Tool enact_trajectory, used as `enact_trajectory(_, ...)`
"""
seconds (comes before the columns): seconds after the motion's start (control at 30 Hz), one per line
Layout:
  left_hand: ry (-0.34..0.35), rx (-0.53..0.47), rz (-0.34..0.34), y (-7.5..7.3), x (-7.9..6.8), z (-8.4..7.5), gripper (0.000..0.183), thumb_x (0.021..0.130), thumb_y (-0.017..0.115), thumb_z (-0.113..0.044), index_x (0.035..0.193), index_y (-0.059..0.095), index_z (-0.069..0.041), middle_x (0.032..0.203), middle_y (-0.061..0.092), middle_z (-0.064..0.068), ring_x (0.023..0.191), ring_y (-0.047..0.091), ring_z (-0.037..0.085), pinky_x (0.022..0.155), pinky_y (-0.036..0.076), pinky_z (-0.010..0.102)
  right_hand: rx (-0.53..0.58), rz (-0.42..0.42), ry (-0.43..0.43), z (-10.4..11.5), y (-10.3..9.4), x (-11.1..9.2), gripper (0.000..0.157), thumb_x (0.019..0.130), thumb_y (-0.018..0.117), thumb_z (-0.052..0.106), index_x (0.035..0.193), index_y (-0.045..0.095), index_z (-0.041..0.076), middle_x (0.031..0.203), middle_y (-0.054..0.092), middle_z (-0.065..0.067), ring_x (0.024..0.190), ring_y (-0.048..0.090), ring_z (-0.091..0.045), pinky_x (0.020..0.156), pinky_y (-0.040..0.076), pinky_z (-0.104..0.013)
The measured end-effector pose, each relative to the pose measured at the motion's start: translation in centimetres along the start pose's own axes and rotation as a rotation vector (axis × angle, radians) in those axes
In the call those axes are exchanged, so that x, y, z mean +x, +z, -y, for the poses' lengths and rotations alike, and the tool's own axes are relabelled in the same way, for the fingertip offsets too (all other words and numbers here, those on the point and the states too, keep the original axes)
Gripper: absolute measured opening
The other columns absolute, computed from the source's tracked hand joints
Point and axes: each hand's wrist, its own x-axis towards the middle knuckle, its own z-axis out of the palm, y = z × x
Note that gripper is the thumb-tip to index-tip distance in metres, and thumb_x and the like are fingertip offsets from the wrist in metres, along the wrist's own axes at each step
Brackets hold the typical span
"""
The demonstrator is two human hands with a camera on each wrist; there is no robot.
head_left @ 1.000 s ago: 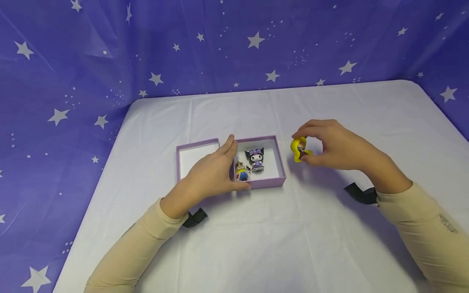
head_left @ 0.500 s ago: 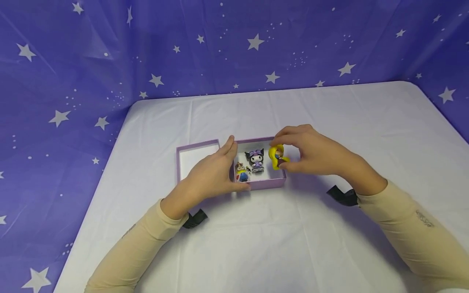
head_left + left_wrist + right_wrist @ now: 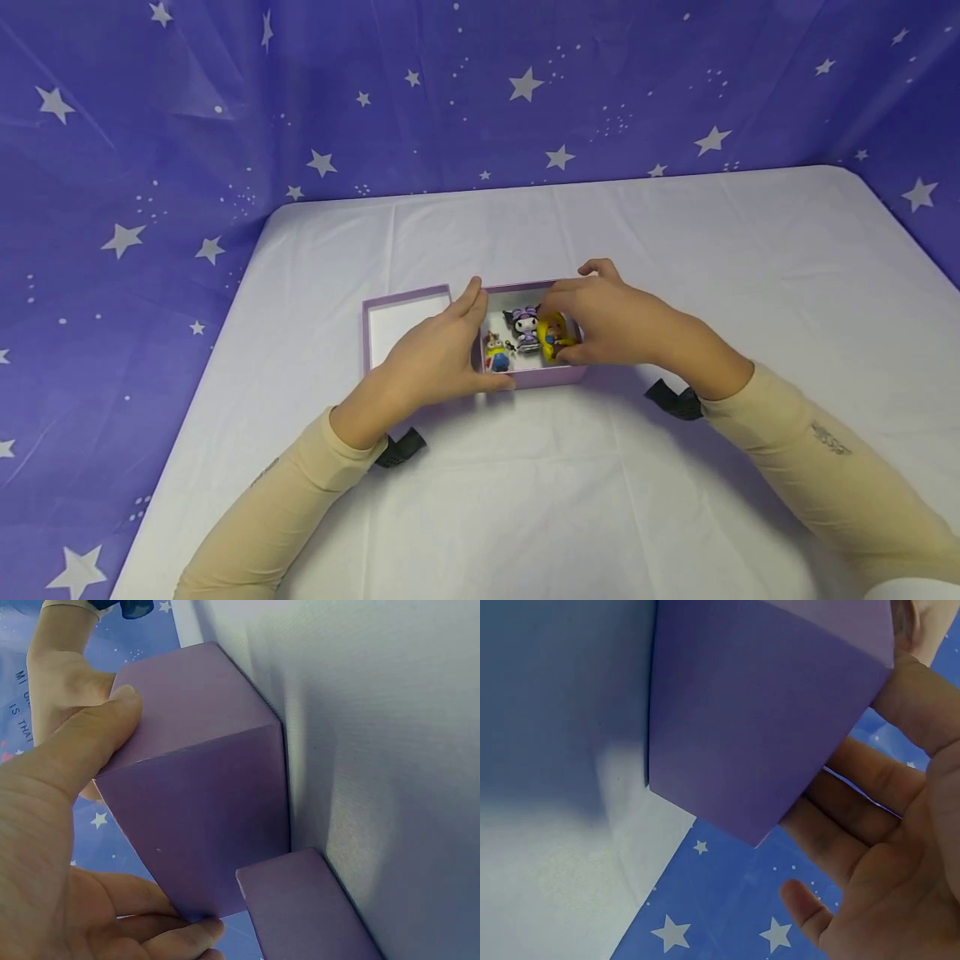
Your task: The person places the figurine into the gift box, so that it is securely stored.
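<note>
A purple box (image 3: 551,379) with a white inside stands on the table. My left hand (image 3: 431,350) grips its left end, thumb on the near wall and fingers at the far wall, as the left wrist view also shows. Inside sit a small crowned figurine (image 3: 497,357) in blue at the front left and a black-and-purple figurine (image 3: 527,332) in the middle. My right hand (image 3: 622,321) reaches over the right wall and pinches a yellow-haired doll figurine (image 3: 553,340) low in the box, beside the black-and-purple one. The right wrist view hides its fingertips behind the box wall.
A shallow purple lid (image 3: 401,312), white inside, lies left of the box, partly under my left hand. White cloth covers the table (image 3: 510,500). A purple star-printed curtain (image 3: 450,108) hangs behind and to the sides.
My right hand has carried the yellow-haired figurine leftward from beside the box, over its right wall and down inside. My left hand has stayed on the box.
</note>
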Motion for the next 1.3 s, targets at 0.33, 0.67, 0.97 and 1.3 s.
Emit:
enact_trajectory(0.33, -0.004, 0.0, 0.006, -0.1, 0.0, -0.1, 0.122, 0.071, 0.07, -0.073, 0.151, 0.022, 0.005, 0.16, 0.011, 0.019, 0.134, 0.04, 0.03, 0.097, 0.046, 0.036, -0.132, 0.166, 0.087, 0.8, 0.3, 1.6, 0.034, 0.068, 0.09, 0.027, 0.095, 0.073, 0.016, 0.088, 0.067, 0.009, 0.082, 0.06, -0.01, 0.105, 0.015, -0.065)
enact_trajectory(0.67, 0.024, -0.04, -0.002, 0.1, 0.2, 0.2, 0.122, 0.072, 0.071, -0.071, 0.152, 0.019, 0.004, 0.16, 0.008, 0.018, 0.137, 0.037, 0.029, 0.102, 0.042, 0.035, -0.138, 0.214, 0.146, 1.0, 0.5, 1.8, 0.031, 0.068, 0.09, 0.025, 0.09, 0.07, 0.018, 0.081, 0.061, 0.01, 0.08, 0.057, -0.01, 0.106, 0.015, -0.065)
enact_trajectory(0.97, 0.01, -0.087, 0.033, -0.1, -0.1, 0.7, 0.124, 0.071, 0.067, -0.076, 0.155, 0.013, -0.003, 0.162, -0.003, 0.011, 0.139, 0.032, 0.027, 0.102, 0.043, 0.037, -0.026, 0.091, 0.082, 1.1, 0.4, 1.3, 0.041, 0.081, 0.081, 0.028, 0.115, 0.069, 0.011, 0.108, 0.068, 0.002, 0.103, 0.06, -0.016, 0.106, 0.018, -0.061)
enact_trajectory(1.3, -0.138, -0.209, -0.22, -4.9, -1.4, 4.1, 0.077, 0.092, 0.056, -0.05, 0.15, 0.036, -0.004, 0.149, 0.041, 0.011, 0.129, 0.046, 0.026, 0.104, 0.038, 0.044, 0.35, -0.221, 0.016, 4.8, -0.4, 2.2, 0.049, 0.089, 0.066, 0.016, 0.136, 0.054, 0.009, 0.133, 0.057, 0.0, 0.12, 0.053, -0.014, 0.098, 0.043, -0.038)
